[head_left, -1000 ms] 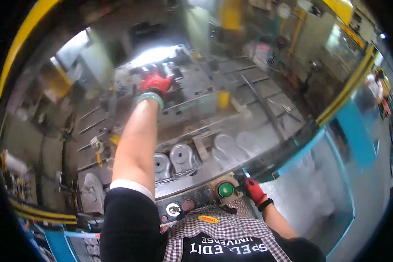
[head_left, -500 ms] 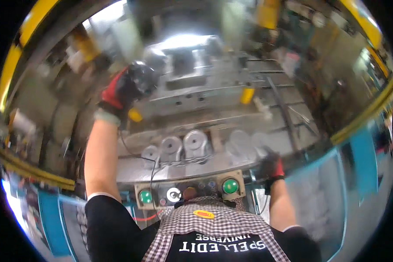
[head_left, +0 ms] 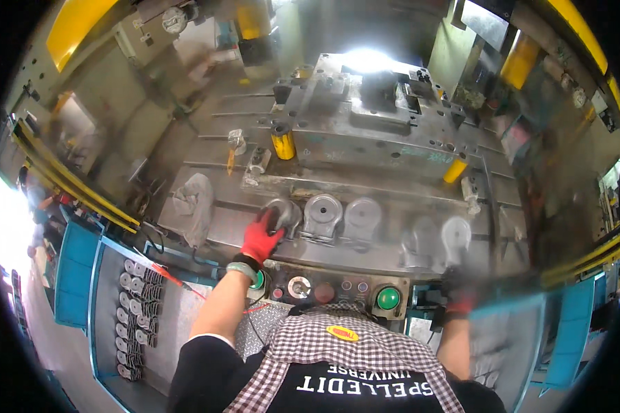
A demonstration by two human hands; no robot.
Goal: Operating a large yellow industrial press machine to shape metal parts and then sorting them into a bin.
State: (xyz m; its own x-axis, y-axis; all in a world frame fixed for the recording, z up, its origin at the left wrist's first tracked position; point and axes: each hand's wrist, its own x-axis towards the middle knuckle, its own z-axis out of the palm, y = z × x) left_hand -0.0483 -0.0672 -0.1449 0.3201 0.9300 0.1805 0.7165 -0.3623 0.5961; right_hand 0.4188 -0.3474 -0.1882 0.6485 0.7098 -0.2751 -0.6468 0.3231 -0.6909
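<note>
My left hand (head_left: 262, 234), in a red and black glove, has its fingers around the near-left edge of a grey metal part (head_left: 287, 215). That part is the leftmost of a row on the press bed's front ledge. Beside it stand two similar rounded parts, a part with a centre hole (head_left: 322, 212) and a plainer-looking part (head_left: 362, 219). Further right are a blurred metal part (head_left: 415, 242) and another rounded part (head_left: 455, 237). My right hand (head_left: 459, 289), gloved in black and red, is just below that last part; motion smears its fingers.
A steel die block (head_left: 365, 141) with yellow posts (head_left: 283, 141) sits behind the parts. The control panel (head_left: 334, 289) with green buttons lies before me. A grey cloth (head_left: 194, 206) rests at left. A blue-framed bin (head_left: 93, 303) holds several stacked metal parts.
My left hand has come down from beside the die to the leftmost metal part in the row. My right hand stays low at the right, and the whole view has shifted.
</note>
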